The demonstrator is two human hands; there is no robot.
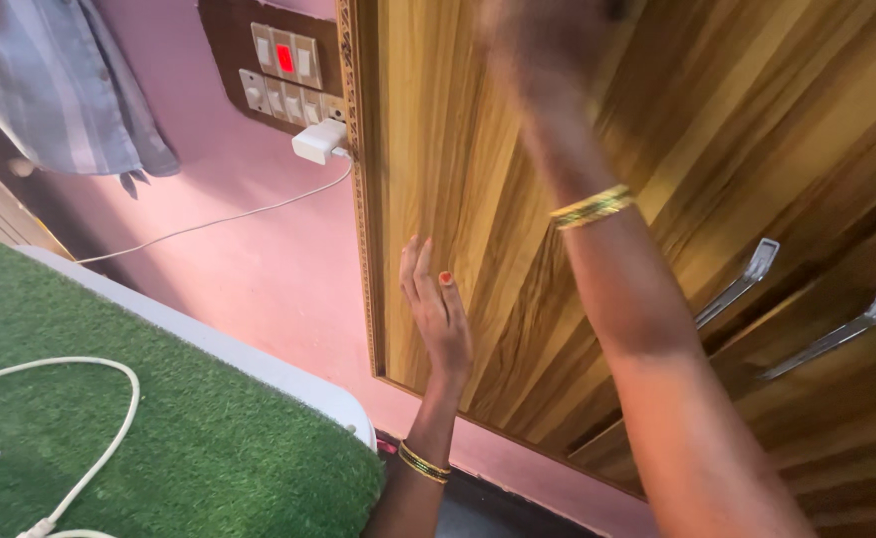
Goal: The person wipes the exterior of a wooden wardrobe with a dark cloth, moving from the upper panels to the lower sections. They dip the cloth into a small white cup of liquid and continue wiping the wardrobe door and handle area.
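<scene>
My left hand (436, 311) lies flat against the wooden wardrobe door (478, 159), fingers together and pointing up, red polish on the thumbnail. It holds nothing. My right hand (543, 45) is raised high against the same door near the top of the view. It is blurred, so its fingers cannot be made out. Both wrists wear green and gold bangles.
Two metal handles (737, 284) (837, 334) sit on the wardrobe doors to the right. A switchboard (284, 65) with a white charger (318, 139) and cable is on the pink wall. A green turf-covered surface (109, 418) with a white cable lies at lower left. A shirt (59, 80) hangs top left.
</scene>
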